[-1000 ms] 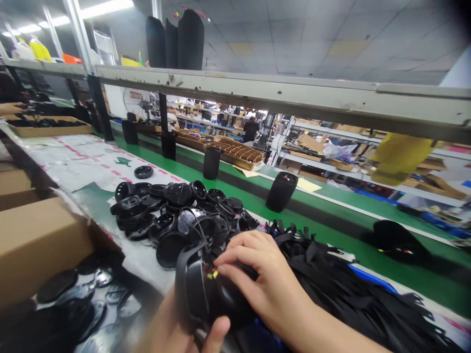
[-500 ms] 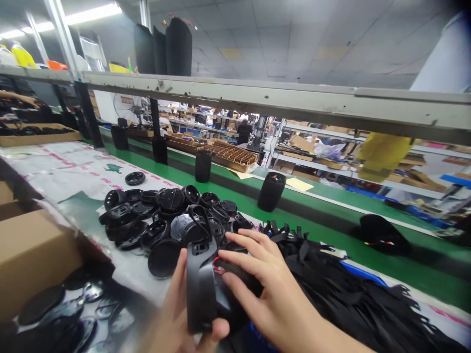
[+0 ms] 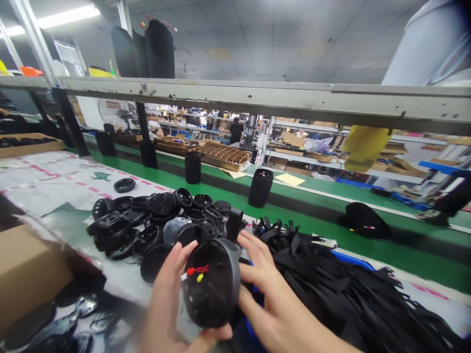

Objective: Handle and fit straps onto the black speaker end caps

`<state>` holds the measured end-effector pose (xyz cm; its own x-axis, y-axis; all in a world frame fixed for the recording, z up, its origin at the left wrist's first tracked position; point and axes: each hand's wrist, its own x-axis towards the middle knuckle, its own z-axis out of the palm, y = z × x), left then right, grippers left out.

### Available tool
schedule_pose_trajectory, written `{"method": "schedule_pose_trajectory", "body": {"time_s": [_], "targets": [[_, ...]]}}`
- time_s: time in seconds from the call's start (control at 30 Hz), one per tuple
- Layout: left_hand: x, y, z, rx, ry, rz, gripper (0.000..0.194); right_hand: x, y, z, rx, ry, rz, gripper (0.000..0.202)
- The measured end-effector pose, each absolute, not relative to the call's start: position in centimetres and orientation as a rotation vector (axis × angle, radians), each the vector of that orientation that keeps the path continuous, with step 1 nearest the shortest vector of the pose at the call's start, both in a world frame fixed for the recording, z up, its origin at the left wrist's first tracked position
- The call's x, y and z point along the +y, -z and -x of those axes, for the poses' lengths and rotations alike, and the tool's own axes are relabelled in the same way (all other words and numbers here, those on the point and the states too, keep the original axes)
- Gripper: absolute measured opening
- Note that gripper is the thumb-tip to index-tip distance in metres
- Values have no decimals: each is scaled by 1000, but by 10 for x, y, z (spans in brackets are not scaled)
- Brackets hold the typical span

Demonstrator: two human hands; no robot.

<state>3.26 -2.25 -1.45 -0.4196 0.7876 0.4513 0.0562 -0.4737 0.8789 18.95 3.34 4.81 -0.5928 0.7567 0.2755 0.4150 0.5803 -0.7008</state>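
Observation:
A black cylindrical housing (image 3: 217, 294) is held between my two hands, its open end turned towards me. Red and yellow wire connectors (image 3: 196, 272) show inside that opening. My left hand (image 3: 167, 299) grips it from the left and below, with the thumb under the rim. On the other side my right hand (image 3: 267, 289) is closed around the wall, its fingers partly hidden behind. A black strap (image 3: 234, 223) sticks up from the housing's far side. Just beyond lies a pile of round black plastic parts (image 3: 162, 206).
A heap of black straps (image 3: 331, 284) lies on the right. Several black cylinders, one of them this cylinder (image 3: 261, 189), stand on the green conveyor belt (image 3: 305, 215); another black piece (image 3: 366, 220) lies tipped there. A cardboard box (image 3: 33, 264) is at left, and a metal shelf (image 3: 235, 93) crosses above.
The housing has been turned so its open end and connectors face me. My right hand has moved from over the opening to its right side. The view has shifted slightly right.

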Motion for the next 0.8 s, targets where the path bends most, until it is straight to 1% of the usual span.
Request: {"method": "schedule_pose_trajectory", "body": {"time_s": [0.1,0.17,0.2,0.3,0.43,0.5,0.6,0.7,0.8], "targets": [[-26,13,-30,1176,-1749,-1265,93,27,-51,-189,-2361,-922,1008,43],[-27,12,-27,1181,-1699,-1223,91,26,-52,-186,-2363,-944,1024,55],[-27,11,-27,1197,-1704,-1201,91,26,-52,-185,-2354,-955,1040,56],[-24,10,-30,1254,-1752,-1105,90,27,-51,-183,-2329,-1023,1103,48],[-20,12,-40,1268,-1838,-1056,88,29,-47,-185,-2329,-983,1004,57],[-19,10,-43,1226,-1856,-1076,86,30,-48,-187,-2329,-981,1001,56],[-20,4,-43,1081,-1826,-1022,92,29,-49,-189,-2328,-1039,1060,55],[-20,-2,-39,1050,-1774,-999,96,26,-43,-196,-2278,-927,928,59],[-16,-2,-37,1202,-1815,-1120,96,22,-30,-204,-2182,-870,852,61]]}}
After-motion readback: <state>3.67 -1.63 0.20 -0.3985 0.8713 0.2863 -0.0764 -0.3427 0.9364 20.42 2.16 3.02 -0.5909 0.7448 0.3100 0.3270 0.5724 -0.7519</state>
